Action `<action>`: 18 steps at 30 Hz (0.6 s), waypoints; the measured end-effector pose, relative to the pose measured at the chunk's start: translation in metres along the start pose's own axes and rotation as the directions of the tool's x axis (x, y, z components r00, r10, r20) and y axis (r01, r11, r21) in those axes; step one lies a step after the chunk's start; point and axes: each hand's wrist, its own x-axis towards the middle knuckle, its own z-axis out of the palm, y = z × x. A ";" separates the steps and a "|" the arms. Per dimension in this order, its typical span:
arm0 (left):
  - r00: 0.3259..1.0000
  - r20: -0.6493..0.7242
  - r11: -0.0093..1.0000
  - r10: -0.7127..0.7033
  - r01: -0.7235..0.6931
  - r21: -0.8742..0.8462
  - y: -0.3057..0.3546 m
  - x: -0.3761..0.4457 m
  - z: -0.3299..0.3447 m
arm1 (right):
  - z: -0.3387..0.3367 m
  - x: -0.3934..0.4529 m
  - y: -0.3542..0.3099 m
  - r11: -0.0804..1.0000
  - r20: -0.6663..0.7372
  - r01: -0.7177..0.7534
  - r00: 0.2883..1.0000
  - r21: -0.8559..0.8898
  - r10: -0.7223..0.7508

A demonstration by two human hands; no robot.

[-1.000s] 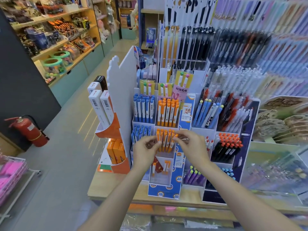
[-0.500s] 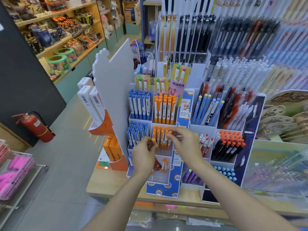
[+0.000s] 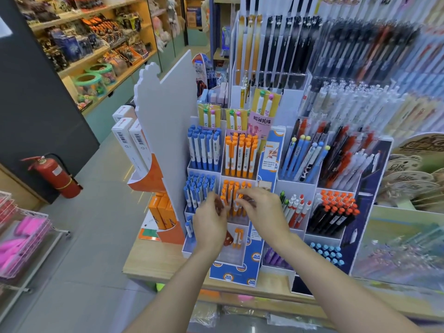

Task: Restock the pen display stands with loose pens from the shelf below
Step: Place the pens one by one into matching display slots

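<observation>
Both hands reach into the orange pens [image 3: 236, 198]. The left hand [image 3: 210, 224] and right hand [image 3: 263, 212] pinch them.

I see both bare forearms reaching forward and up from the bottom edge, converging toward the middle. My left hand [image 3: 209, 225] is raised with its back to me, fingers curled inward at the tips. My right hand [image 3: 263, 211] sits just beside it, fingers bent and pinching.
</observation>
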 end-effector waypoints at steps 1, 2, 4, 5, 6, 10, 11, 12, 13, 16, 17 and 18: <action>1.000 -0.006 1.000 0.019 -0.019 0.012 -0.001 0.001 -0.001 | 0.002 0.000 0.001 1.000 -0.001 -0.009 1.000 -0.002 0.009; 0.999 -0.010 0.999 0.042 -0.041 0.022 -0.001 0.001 -0.001 | 0.005 0.000 0.002 1.000 -0.008 -0.014 1.000 -0.006 0.014; 0.997 -0.011 0.996 0.079 -0.078 0.041 0.001 0.003 -0.003 | 0.010 0.001 0.004 1.000 -0.020 -0.022 1.000 -0.017 0.022; 0.996 -0.008 0.995 0.090 -0.090 0.050 0.001 0.004 -0.004 | 0.012 0.002 0.004 0.999 -0.022 -0.028 0.999 -0.023 0.027; 0.995 -0.001 0.993 0.102 -0.102 0.066 0.001 0.004 -0.005 | 0.013 0.003 0.002 0.999 -0.024 -0.032 0.999 -0.032 0.031; 0.959 0.042 0.946 0.281 -0.284 0.158 -0.006 0.004 -0.008 | 0.013 0.002 -0.003 0.999 -0.038 -0.028 0.999 -0.046 0.027; 0.942 0.053 0.929 0.330 -0.335 0.156 -0.007 0.005 -0.009 | 0.012 0.002 -0.003 0.998 -0.039 -0.026 0.999 -0.048 0.024; 0.927 0.057 0.915 0.372 -0.376 0.145 -0.009 0.005 -0.009 | 0.012 0.001 -0.002 0.998 -0.039 -0.025 0.999 -0.052 0.023; 0.914 0.054 0.906 0.402 -0.405 0.125 -0.010 0.005 -0.010 | 0.012 0.001 -0.002 0.998 -0.037 -0.025 0.999 -0.056 0.023; 0.920 0.005 0.919 0.392 -0.392 0.033 -0.014 0.004 -0.012 | 0.014 0.000 0.000 0.998 -0.033 -0.028 0.999 -0.049 0.027; 0.921 -0.007 0.921 0.390 -0.390 0.014 -0.015 0.003 -0.013 | 0.014 0.000 0.000 0.999 -0.035 -0.028 0.999 -0.046 0.026; 0.915 -0.015 0.915 0.402 -0.402 0.004 -0.017 0.003 -0.014 | 0.014 0.000 0.000 0.999 -0.037 -0.026 0.999 -0.046 0.024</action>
